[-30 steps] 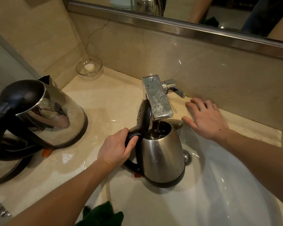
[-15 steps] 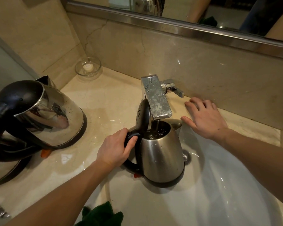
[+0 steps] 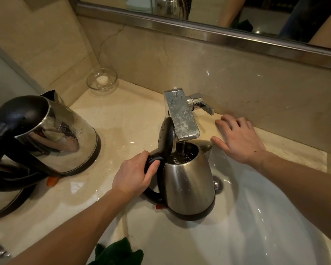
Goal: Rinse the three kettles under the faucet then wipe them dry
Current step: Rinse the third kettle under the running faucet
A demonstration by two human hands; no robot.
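At the back edge of the white sink basin [image 3: 256, 217], a steel kettle [image 3: 189, 180] sits under the faucet [image 3: 181, 117]. Its black lid [image 3: 166, 138] is swung up and stands just beside the left side of the spout. A thin stream of water [image 3: 183, 148] falls from the spout into the open mouth, and water shows inside. Drops dot the kettle's body. I cannot tell whether its dark base rests on the basin or hangs above it. The left hand [image 3: 134, 175] grips the kettle's black handle, fingers curled round it and the thumb laid over the top near the hinge. The right hand [image 3: 239, 138] lies flat on the back edge of the counter [image 3: 122, 115], fingers spread and holding nothing, to the right of the faucet and near its lever [image 3: 201, 106]; its thumb points toward the kettle's spout. The drain [image 3: 217, 185] shows just to the right of the kettle's body. At the counter's left edge stands a second kettle [image 3: 65, 134], wet, with its black lid shut. Below it, at the front-left corner, only part of a third kettle [image 3: 6, 199] shows. A glass dish [image 3: 102, 81] holding a small white piece sits in the back-left corner. A green cloth [image 3: 118, 253] lies at the front edge of the basin. The mirror [image 3: 218, 8] above the back wall reflects a kettle and an arm.
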